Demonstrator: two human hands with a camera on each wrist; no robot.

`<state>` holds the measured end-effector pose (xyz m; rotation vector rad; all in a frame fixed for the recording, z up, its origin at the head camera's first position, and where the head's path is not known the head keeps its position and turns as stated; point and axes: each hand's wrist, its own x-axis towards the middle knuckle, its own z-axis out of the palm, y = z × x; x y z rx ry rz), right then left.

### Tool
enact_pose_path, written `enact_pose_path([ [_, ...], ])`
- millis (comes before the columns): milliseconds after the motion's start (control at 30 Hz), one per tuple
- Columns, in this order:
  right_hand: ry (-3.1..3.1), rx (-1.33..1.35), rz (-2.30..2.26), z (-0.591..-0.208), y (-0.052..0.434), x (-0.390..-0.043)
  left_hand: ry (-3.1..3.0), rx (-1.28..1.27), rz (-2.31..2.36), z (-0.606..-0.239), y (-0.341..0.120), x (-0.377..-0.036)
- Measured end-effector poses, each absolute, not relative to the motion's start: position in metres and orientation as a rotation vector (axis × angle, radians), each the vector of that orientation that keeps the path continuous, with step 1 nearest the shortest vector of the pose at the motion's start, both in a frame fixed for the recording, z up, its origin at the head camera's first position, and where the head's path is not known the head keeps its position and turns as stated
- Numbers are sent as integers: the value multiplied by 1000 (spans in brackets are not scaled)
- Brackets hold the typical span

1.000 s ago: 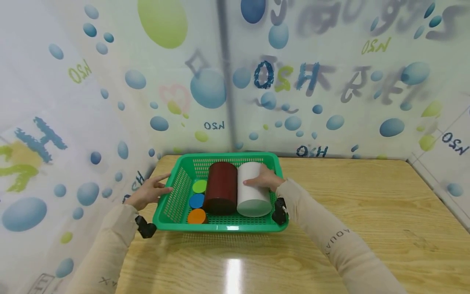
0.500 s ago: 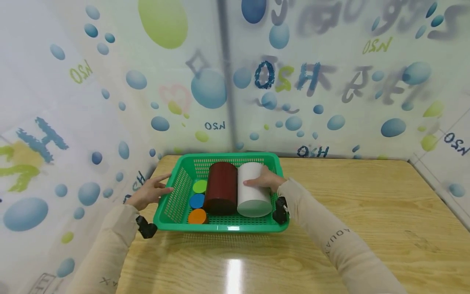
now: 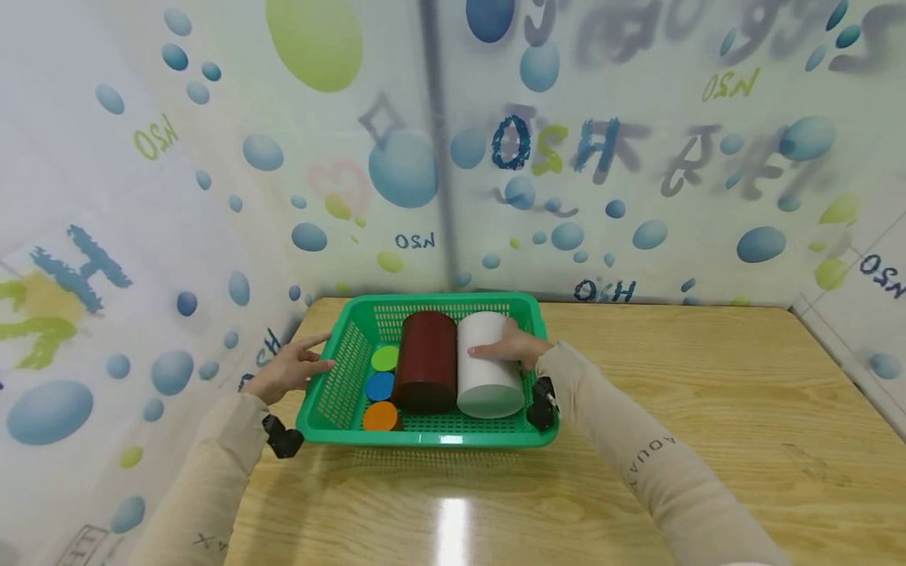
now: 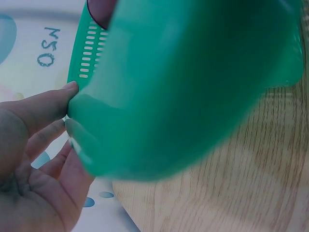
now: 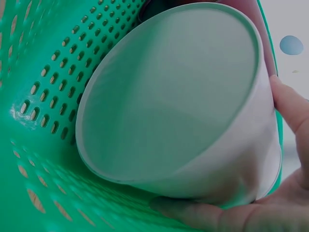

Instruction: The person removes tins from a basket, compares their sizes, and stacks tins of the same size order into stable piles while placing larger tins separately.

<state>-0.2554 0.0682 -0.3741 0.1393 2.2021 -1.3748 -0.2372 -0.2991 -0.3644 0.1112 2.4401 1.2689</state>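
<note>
A green plastic basket (image 3: 418, 438) stands on the wooden table in the head view. My left hand (image 3: 286, 369) holds its left rim; in the left wrist view the thumb (image 4: 53, 99) lies on one side of the rim and the fingers on the other. Inside the basket at the right lies a white cylinder (image 3: 484, 377). My right hand (image 3: 515, 346) grips it around its right side, thumb on top, and the right wrist view shows its pale flat end (image 5: 169, 96). Beside it lies a dark red cylinder (image 3: 427, 362).
Along the basket's left part sit a light green disc (image 3: 385, 358), a blue disc (image 3: 380, 387) and an orange disc (image 3: 381, 417). The table (image 3: 679, 377) stretches away to the right. A patterned curtain-like wall (image 3: 637, 181) rises behind the table's back edge and at the left.
</note>
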Motion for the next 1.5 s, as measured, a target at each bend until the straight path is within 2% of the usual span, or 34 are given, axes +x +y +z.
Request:
enact_pose_path([
  [833, 2161, 155, -1360, -378, 69, -259, 2438, 86, 1262, -362, -296, -236],
  [1500, 2154, 133, -1586, -377, 68, -258, 2459, 89, 1254, -361, -294, -235],
])
